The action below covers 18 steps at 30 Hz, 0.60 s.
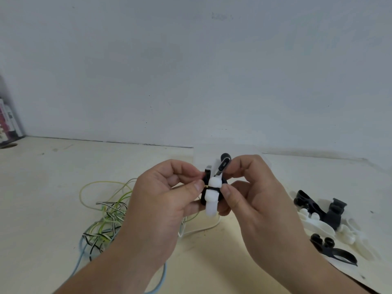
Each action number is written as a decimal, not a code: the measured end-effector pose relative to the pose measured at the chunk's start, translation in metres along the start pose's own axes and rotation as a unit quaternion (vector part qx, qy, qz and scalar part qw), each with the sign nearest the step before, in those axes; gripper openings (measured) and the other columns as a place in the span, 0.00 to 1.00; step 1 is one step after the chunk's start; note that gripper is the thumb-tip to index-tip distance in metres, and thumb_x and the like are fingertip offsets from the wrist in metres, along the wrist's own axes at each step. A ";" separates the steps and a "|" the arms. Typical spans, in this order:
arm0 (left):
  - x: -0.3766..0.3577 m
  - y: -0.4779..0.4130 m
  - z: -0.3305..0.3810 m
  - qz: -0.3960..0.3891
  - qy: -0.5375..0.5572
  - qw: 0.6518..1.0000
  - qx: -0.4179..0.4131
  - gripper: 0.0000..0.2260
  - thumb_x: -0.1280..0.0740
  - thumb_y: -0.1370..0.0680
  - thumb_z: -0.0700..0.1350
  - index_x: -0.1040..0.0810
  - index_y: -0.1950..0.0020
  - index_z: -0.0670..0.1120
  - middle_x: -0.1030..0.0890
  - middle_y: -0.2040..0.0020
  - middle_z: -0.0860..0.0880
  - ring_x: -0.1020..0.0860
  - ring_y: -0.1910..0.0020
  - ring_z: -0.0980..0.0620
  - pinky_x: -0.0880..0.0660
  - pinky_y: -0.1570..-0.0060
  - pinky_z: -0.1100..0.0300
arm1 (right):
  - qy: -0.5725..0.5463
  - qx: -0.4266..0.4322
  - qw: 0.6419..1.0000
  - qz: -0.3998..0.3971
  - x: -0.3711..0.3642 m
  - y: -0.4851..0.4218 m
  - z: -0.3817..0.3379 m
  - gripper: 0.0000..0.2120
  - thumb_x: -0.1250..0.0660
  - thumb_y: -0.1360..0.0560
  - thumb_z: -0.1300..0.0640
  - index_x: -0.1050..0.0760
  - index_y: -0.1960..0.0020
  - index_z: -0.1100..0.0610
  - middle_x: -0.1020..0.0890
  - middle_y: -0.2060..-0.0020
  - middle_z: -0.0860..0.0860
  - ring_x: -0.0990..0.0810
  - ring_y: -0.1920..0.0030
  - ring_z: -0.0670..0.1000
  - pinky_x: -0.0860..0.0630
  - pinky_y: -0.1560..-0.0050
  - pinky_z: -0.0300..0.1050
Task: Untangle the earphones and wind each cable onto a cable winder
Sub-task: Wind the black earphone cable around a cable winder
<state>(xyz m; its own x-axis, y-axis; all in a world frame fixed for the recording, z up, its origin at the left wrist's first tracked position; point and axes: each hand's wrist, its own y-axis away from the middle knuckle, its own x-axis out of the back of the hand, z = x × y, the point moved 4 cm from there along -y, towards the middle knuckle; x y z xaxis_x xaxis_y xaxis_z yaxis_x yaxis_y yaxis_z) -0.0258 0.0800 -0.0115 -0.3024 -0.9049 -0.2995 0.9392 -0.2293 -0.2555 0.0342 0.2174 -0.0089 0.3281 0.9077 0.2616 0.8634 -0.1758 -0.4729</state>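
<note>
Above the table, both hands hold a white cable winder (211, 198) with a black earphone cable wound round it. My left hand (167, 200) pinches its left side, thumb tip near a small gold plug. My right hand (254, 194) pinches its right side, with the black earbud (223, 161) sticking up by the forefinger. A tangle of yellow-green, striped black-and-white and light blue cables (106, 219) lies on the table to the left, partly hidden by my left forearm. A white cable (203, 228) runs beneath the hands.
A pile of spare black winders (318, 209) and white winders (318, 225) lies on the table at the right. Books (8, 122) stand at the far left against the wall. The pale wall rises just behind the table (63, 166).
</note>
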 end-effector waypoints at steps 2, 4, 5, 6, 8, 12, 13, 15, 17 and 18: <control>0.002 0.000 -0.001 0.006 -0.002 1.000 -0.001 0.14 0.32 0.28 0.25 0.19 0.65 0.44 0.19 0.55 0.30 0.16 0.60 0.37 0.18 0.63 0.46 | -0.010 -0.014 1.000 0.004 -0.001 -0.001 0.002 0.16 0.35 0.21 0.63 0.29 0.55 0.40 0.17 0.63 0.50 0.19 0.66 0.50 0.22 0.60 0.42; 0.003 0.000 -0.004 0.022 -0.017 1.000 0.004 0.12 0.33 0.27 0.25 0.20 0.63 0.41 0.19 0.56 0.32 0.16 0.60 0.36 0.18 0.63 0.45 | -0.030 -0.049 0.998 0.006 -0.001 -0.003 0.008 0.17 0.35 0.21 0.66 0.28 0.55 0.43 0.18 0.58 0.48 0.17 0.66 0.53 0.20 0.60 0.46; 0.003 0.001 -0.007 0.032 -0.034 0.999 0.009 0.10 0.32 0.27 0.26 0.21 0.61 0.40 0.18 0.58 0.33 0.16 0.60 0.37 0.17 0.64 0.46 | -0.041 -0.075 0.996 0.005 -0.001 -0.004 0.012 0.16 0.35 0.21 0.67 0.28 0.54 0.44 0.18 0.57 0.48 0.17 0.65 0.55 0.19 0.60 0.49; 0.002 0.001 -0.011 0.040 -0.056 0.998 0.016 0.09 0.31 0.27 0.26 0.21 0.60 0.39 0.18 0.59 0.35 0.16 0.61 0.38 0.17 0.64 0.47 | -0.057 -0.106 0.993 0.003 -0.002 -0.004 0.016 0.15 0.36 0.21 0.68 0.27 0.53 0.47 0.17 0.57 0.50 0.16 0.65 0.57 0.18 0.59 0.53; 0.001 0.002 -0.020 0.049 -0.101 0.993 0.031 0.08 0.29 0.26 0.29 0.20 0.60 0.40 0.17 0.63 0.42 0.16 0.63 0.43 0.16 0.62 0.47 | -0.115 -0.180 0.977 -0.007 -0.002 -0.005 0.024 0.14 0.39 0.23 0.72 0.24 0.50 0.55 0.16 0.58 0.55 0.16 0.65 0.59 0.18 0.59 0.55; 0.003 0.001 -0.029 0.030 -0.158 0.986 0.043 0.08 0.25 0.28 0.34 0.20 0.64 0.42 0.16 0.65 0.45 0.16 0.65 0.47 0.17 0.62 0.53 | -0.183 -0.271 0.943 -0.056 -0.002 -0.004 0.026 0.09 0.33 0.31 0.64 0.19 0.51 0.61 0.16 0.61 0.58 0.19 0.66 0.56 0.22 0.59 0.51; 0.003 0.000 -0.029 0.018 -0.160 0.986 0.044 0.07 0.25 0.28 0.35 0.19 0.64 0.42 0.16 0.65 0.43 0.16 0.65 0.47 0.18 0.62 0.55 | -0.167 -0.274 0.945 -0.063 -0.002 -0.004 0.026 0.10 0.30 0.31 0.61 0.19 0.51 0.60 0.16 0.61 0.58 0.20 0.66 0.55 0.23 0.60 0.51; 0.000 0.000 -0.028 -0.013 -0.150 0.987 0.056 0.05 0.26 0.26 0.39 0.17 0.62 0.41 0.14 0.63 0.43 0.14 0.62 0.47 0.17 0.59 0.57 | -0.105 -0.274 0.954 -0.058 0.001 -0.005 0.027 0.08 0.29 0.27 0.59 0.20 0.49 0.60 0.16 0.64 0.57 0.22 0.67 0.53 0.26 0.63 0.48; -0.003 0.000 -0.028 -0.048 -0.150 0.986 0.062 0.07 0.30 0.23 0.42 0.16 0.59 0.41 0.14 0.62 0.44 0.14 0.59 0.49 0.17 0.58 0.58 | -0.046 -0.279 0.957 -0.062 0.004 -0.005 0.030 0.06 0.31 0.26 0.57 0.20 0.51 0.58 0.18 0.65 0.58 0.25 0.69 0.51 0.30 0.66 0.45; -0.005 0.001 -0.027 -0.060 -0.157 0.984 0.051 0.09 0.32 0.21 0.43 0.17 0.60 0.42 0.14 0.63 0.45 0.14 0.60 0.49 0.17 0.59 0.58 | -0.028 -0.283 0.956 -0.068 0.006 -0.006 0.032 0.05 0.31 0.26 0.57 0.19 0.52 0.57 0.18 0.66 0.58 0.27 0.69 0.51 0.32 0.68 0.43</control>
<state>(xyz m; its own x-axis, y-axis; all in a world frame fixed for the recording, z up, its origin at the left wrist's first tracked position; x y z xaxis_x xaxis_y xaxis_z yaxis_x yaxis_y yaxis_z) -0.0276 0.0937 -0.0348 -0.3618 -0.9317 0.0304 0.9162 -0.3615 -0.1728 0.0187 0.2359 -0.0316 0.1912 0.9528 0.2357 0.9708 -0.2190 0.0977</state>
